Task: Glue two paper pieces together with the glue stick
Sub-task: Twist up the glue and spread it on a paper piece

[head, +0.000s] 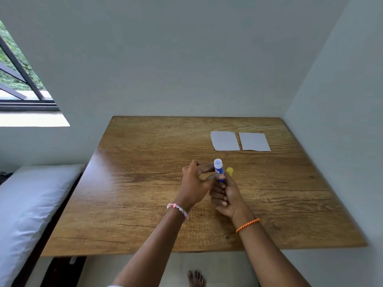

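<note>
I hold the uncapped blue plastic glue stick [219, 170] upright, gripped by both my left hand [194, 183] and right hand [226, 196]; its yellow cap [229, 171] lies beside. Two white paper rectangles [240, 141] wait unglued, side by side, farther back on the wooden table [145, 183].

Glue stick [219, 171]: white logo on blue label, too blurred to read.

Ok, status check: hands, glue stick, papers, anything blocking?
Both hands, left hand and right hand, grip glue stick, uncapped. Yellow cap beside it. Two paper pieces flat, apart, unglued. Path clear.
</note>
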